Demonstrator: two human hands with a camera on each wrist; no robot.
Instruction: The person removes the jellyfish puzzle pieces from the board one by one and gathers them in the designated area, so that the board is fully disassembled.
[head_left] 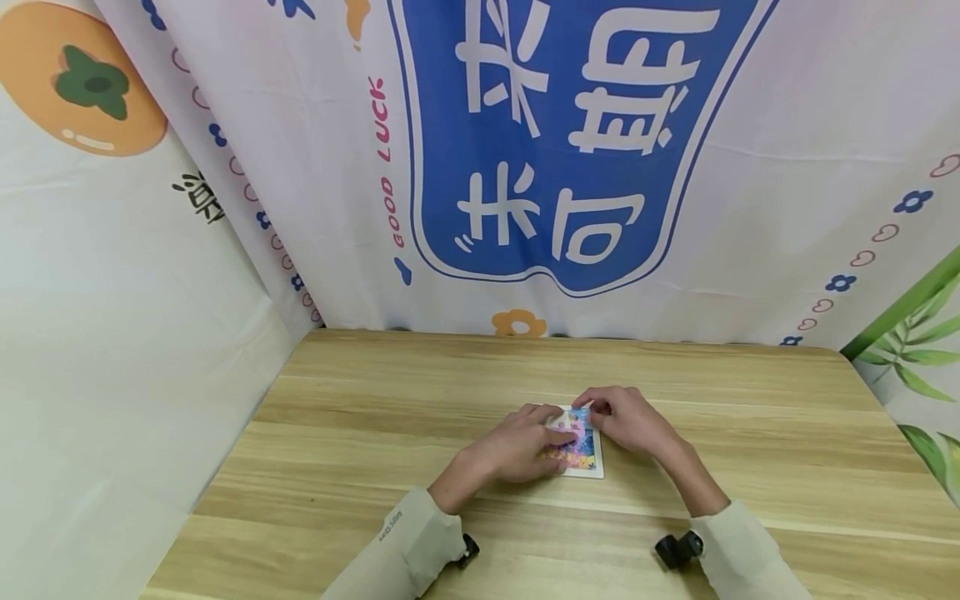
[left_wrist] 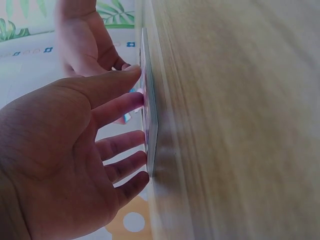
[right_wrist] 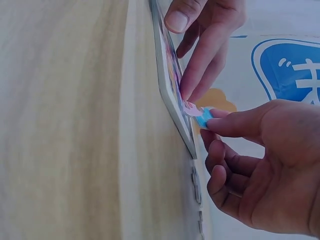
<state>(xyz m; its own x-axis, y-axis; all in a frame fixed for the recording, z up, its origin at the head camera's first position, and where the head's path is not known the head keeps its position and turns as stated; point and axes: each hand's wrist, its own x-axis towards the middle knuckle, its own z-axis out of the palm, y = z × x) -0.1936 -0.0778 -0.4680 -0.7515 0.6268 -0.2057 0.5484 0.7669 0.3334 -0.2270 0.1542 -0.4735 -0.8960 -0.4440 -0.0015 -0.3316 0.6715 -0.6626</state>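
A small colourful sticker sheet (head_left: 583,457) with a white border lies flat on the wooden table (head_left: 375,400). My left hand (head_left: 521,446) rests on the sheet's left side, its straight fingers (left_wrist: 120,107) pressing the sheet (left_wrist: 151,120) down. My right hand (head_left: 624,419) is at the sheet's far corner. Its thumb and forefinger pinch a small blue and pink sticker (right_wrist: 201,115), which lifts off the sheet (right_wrist: 169,82). In the right wrist view the left hand's fingertips (right_wrist: 192,75) touch the sheet just beside the sticker.
A printed cloth backdrop (head_left: 562,167) hangs along the table's far edge and another cloth drapes on the left (head_left: 112,333). A leaf-patterned cloth (head_left: 922,358) stands to the right. Black wrist cameras (head_left: 678,550) sit on both sleeves.
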